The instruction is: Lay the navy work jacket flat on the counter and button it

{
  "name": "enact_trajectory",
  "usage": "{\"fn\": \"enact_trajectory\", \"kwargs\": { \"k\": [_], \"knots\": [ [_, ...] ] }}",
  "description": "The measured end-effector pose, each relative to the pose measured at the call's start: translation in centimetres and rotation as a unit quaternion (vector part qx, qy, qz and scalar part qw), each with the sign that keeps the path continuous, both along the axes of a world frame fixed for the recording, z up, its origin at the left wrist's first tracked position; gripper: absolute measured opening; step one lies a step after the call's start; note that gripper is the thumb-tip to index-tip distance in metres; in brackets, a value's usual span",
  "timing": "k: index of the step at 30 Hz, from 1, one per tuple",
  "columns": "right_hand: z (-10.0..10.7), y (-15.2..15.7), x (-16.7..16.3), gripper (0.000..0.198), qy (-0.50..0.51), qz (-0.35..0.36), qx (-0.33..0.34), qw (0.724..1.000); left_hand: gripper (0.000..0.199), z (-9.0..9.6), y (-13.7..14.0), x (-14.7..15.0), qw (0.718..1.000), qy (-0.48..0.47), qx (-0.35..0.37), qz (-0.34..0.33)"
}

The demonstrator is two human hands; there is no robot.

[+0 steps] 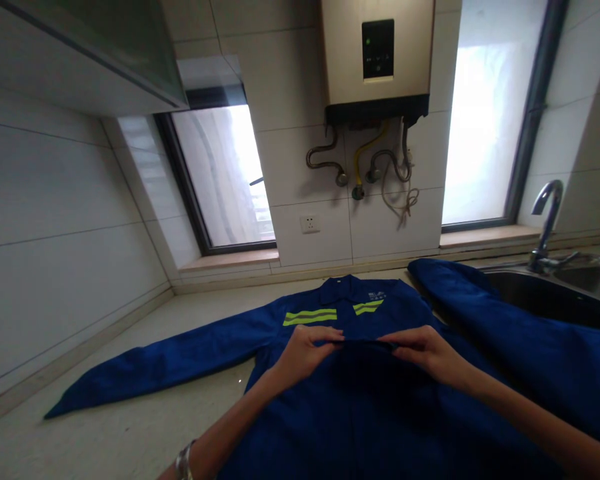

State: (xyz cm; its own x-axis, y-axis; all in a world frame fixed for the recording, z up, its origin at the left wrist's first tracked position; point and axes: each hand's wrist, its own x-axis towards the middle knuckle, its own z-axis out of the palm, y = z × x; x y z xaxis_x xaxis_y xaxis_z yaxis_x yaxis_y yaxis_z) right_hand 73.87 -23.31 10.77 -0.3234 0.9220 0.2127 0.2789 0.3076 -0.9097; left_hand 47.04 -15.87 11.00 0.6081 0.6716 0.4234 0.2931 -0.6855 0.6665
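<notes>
A dark blue work jacket lies spread on the counter, collar toward the wall, with yellow-and-grey reflective strips across the chest. Its left-hand sleeve stretches out flat to the left. My left hand pinches an edge of blue cloth over the jacket's middle between thumb and fingers. A short way to the right, my right hand pinches the same edge, which is raised between both hands. Whether this edge belongs to the jacket front or its hem, I cannot tell. More blue cloth lies at the right, partly over the sink's edge.
The pale counter runs along a tiled wall. At the right are a sink and a curved metal faucet. A water heater with hoses hangs above, between two windows. A cabinet overhangs the upper left.
</notes>
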Motion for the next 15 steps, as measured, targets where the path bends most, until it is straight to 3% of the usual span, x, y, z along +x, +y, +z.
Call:
{"fn": "enact_trajectory", "kwargs": {
  "k": [4,7,11,15],
  "knots": [
    [0.4,0.1,-0.6,0.037,-0.027,0.001,0.04,0.999,0.051,1.8,-1.2,1.8,0.995,0.076,0.056,-0.035],
    [0.5,0.6,-0.7,0.036,-0.028,0.009,0.07,0.997,0.028,3.3,-1.3,3.6,0.986,0.138,0.051,-0.074],
    [-0.4,0.5,0.6,0.042,-0.076,-0.036,0.11,0.99,0.02,5.3,1.0,4.9,0.981,0.172,0.058,-0.066],
    [-0.9,-0.5,2.2,0.04,-0.19,-0.129,0.266,0.936,0.021,8.2,4.5,6.0,0.979,0.135,0.154,-0.017]
  ]
}}
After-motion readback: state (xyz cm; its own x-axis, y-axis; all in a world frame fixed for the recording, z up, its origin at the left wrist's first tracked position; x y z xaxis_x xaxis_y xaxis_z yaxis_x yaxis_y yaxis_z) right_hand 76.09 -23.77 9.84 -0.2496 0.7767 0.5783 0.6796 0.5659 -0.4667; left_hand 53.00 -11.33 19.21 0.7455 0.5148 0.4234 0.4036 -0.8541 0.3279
